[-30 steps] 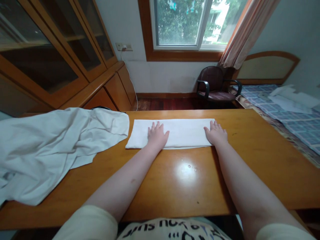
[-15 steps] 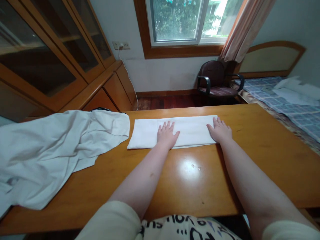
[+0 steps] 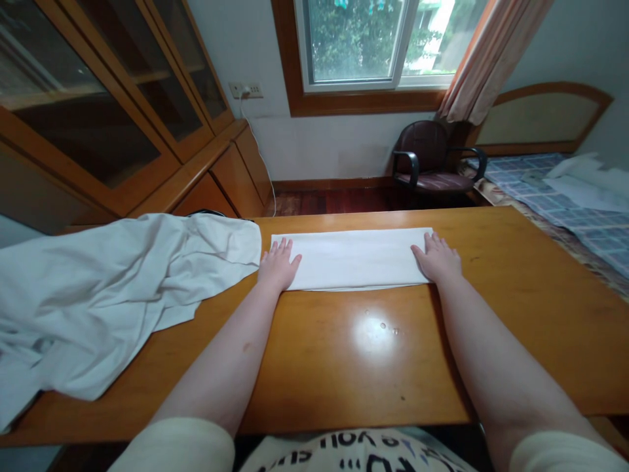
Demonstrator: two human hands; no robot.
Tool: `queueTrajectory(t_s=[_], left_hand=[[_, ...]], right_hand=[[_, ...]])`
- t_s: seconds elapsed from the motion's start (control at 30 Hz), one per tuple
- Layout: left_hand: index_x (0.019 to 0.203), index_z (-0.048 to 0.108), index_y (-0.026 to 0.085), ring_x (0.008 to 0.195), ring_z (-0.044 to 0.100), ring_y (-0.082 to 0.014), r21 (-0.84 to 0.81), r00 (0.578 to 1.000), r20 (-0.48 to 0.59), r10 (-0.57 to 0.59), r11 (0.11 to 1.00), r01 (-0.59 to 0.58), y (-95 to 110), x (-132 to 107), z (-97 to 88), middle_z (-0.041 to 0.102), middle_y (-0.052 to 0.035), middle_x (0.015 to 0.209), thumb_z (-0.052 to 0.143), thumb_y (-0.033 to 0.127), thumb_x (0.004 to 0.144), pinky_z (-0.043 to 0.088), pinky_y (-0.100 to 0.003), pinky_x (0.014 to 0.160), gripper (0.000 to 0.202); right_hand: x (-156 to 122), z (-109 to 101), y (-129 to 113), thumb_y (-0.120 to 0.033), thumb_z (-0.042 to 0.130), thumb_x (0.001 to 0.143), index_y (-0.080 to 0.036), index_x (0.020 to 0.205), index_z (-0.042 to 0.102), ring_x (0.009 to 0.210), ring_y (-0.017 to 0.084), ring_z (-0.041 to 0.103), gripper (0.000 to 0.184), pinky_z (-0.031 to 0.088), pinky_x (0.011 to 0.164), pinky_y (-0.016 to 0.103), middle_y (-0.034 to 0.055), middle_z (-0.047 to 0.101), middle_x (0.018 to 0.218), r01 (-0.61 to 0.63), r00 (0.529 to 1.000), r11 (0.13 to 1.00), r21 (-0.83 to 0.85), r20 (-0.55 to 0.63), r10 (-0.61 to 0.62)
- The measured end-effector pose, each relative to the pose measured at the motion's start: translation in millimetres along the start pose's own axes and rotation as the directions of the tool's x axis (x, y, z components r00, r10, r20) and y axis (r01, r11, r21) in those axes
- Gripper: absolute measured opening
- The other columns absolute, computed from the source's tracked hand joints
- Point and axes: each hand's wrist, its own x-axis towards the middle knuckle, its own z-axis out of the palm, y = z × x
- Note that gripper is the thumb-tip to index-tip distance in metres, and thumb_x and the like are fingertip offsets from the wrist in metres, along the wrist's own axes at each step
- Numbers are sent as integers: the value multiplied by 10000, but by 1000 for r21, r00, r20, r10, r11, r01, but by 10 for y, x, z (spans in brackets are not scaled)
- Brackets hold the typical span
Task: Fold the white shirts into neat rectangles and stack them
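A white cloth, folded into a long flat strip, lies across the far part of the wooden table. My left hand rests palm down on its left end, fingers spread. At the opposite end, my right hand lies flat over the right edge, thumb on the cloth and fingers apart. Neither hand grips anything. To the left, a second white cloth sits loose and crumpled, its right end close to my left hand.
A glass-fronted wooden cabinet stands at the left beyond the table. Behind the table are a dark office chair and a window with a pink curtain. A bed with a blue checked cover is at the right.
My left hand has slid left along the folded cloth from near its middle to its left end. My right hand stays at the right edge. The view has shifted slightly.
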Motion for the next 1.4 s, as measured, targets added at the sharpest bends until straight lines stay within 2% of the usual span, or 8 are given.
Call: queueTrajectory(t_s=[0.23, 0.4, 0.57, 0.73, 0.87, 0.97, 1.23, 1.4], left_hand=[[1492, 245, 159, 1430, 169, -277, -5, 1000, -13, 5, 1000, -5, -35, -6, 5, 176, -45, 1564, 228, 517, 918, 204, -498, 1129, 677], [1487, 262, 166, 1427, 178, -285, -10, 1000, -14, 11, 1000, -11, -43, 6, 12, 192, -55, 1562, 251, 510, 917, 215, -502, 1123, 666], [1485, 269, 177, 1429, 177, -274, -33, 1000, -20, 0, 999, 0, -46, 9, 15, 192, -50, 1564, 261, 519, 914, 199, -502, 1130, 666], [1455, 341, 173, 1425, 182, -302, -72, 998, -58, -20, 997, 16, -64, 15, 26, 217, -90, 1558, 334, 525, 893, 203, -493, 1130, 663], [1387, 420, 65, 1352, 340, -342, -199, 963, -174, -204, 965, 169, -132, 23, -32, 371, -215, 1465, 440, 466, 855, 288, -437, 1098, 667], [1322, 490, 95, 1232, 497, -319, -397, 945, -139, -297, 891, 222, -206, 19, -112, 538, -196, 1327, 462, 424, 841, 378, -417, 1030, 583], [1050, 635, 150, 1061, 618, -324, -761, 892, 68, -447, 555, 336, -384, -10, -237, 686, -163, 1099, 671, 437, 667, 457, -406, 904, 480], [800, 667, 145, 851, 688, -321, -850, 886, 326, -331, 307, 428, -418, -52, -281, 728, -142, 795, 683, 390, 643, 531, -391, 736, 292]], right_hand=[[-154, -121, -209, -473, 397, 900, -26, 1430, 310, 1387, 304, 266, 698, 215, 1104, 488, 234, 265, 1508, 85, 970, 995, 47, -231, -72], [-500, -222, -994, -487, 473, 869, -27, 1418, 356, 1398, 327, 237, 725, 231, 1104, 473, 227, 277, 1506, 423, 906, 903, 81, -75, -418], [-943, -32, -1677, -613, 341, 884, -8, 1469, 249, 1424, 294, 171, 846, 158, 1136, 449, 198, 190, 1537, 582, 807, 802, 133, 22, -590], [-1057, 149, -1777, -710, 225, 852, 22, 1468, 227, 1432, 311, 120, 956, 35, 1136, 513, 226, 165, 1530, 604, 791, 795, 63, 72, -607], [-1034, 141, -1755, -774, 199, 809, 26, 1471, 214, 1434, 319, 102, 1038, 23, 1134, 520, 230, 149, 1532, 606, 789, 794, 48, 94, -607], [-1034, 125, -1754, -793, 195, 792, 26, 1473, 204, 1435, 314, 94, 1065, 25, 1134, 522, 226, 138, 1535, 607, 787, 793, 50, 100, -609], [-1032, 124, -1762, -797, 213, 785, 31, 1470, 210, 1435, 322, 88, 1074, 23, 1132, 534, 232, 145, 1533, 616, 780, 786, 47, 105, -617], [-1030, 111, -1756, -801, 221, 778, 25, 1472, 213, 1432, 329, 105, 1078, 24, 1132, 529, 238, 150, 1530, 622, 775, 782, 48, 108, -623]])
